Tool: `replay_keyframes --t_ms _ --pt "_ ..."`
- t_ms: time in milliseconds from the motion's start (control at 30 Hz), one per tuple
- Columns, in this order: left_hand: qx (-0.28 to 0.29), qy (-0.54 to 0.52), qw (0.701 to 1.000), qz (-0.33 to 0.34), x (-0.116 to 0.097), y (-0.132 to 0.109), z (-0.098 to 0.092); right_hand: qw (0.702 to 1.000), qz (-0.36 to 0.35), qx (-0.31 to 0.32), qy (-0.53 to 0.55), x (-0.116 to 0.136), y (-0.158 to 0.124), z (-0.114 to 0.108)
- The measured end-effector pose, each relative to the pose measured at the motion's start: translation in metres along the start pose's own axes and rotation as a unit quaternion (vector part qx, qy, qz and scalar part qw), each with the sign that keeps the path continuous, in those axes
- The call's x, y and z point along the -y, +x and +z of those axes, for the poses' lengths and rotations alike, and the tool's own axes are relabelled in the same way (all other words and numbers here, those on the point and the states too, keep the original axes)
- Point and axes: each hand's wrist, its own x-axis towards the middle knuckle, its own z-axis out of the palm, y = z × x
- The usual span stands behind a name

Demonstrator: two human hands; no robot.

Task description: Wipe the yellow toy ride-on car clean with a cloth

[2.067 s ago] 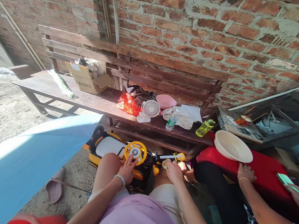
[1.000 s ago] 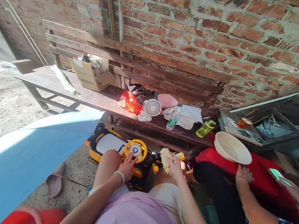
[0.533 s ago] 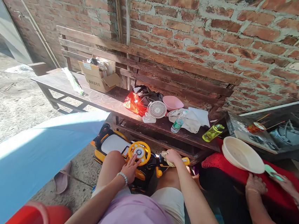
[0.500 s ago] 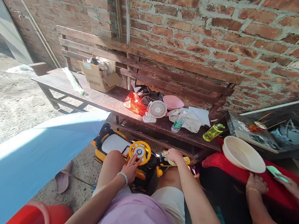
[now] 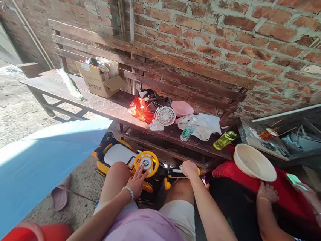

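Note:
I sit with a yellow and black toy ride-on car [image 5: 117, 156] in front of my knees. My left hand [image 5: 137, 179] rests on its yellow steering wheel [image 5: 145, 163], fingers stretched out and touching the rim. My right hand [image 5: 190, 169] is closed and presses down on the toy's yellow and white bar [image 5: 176, 171] to the right of the wheel. The pale cloth it holds is almost wholly hidden under the fingers.
Behind the toy, a wooden bench [image 5: 99, 107] against the brick wall carries a cardboard box [image 5: 97, 82], red bag [image 5: 137, 109], small white fan [image 5: 165, 117], pink bowl [image 5: 182, 108] and two bottles. At right another person holds a cream bowl [image 5: 254, 161] and phone [image 5: 295, 179]. A blue sheet [image 5: 31, 168] lies left.
My right hand lifted the pale cloth, then brought it down onto the toy's bar and slid it right. The left hand stayed on the wheel. The other person's phone hand shifted.

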Motion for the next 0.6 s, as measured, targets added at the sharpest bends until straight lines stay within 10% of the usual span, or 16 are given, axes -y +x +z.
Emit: replay_keyframes --t_ms 267,600 --pt "0.001 0.014 1.0 -0.001 -0.002 -0.003 -0.004 0.991 -0.127 -0.021 0.047 0.032 -0.02 0.006" --pt "-0.007 0.013 1.0 -0.003 0.003 0.001 0.002 0.992 0.071 -0.092 0.047 -0.068 -0.021 0.033"
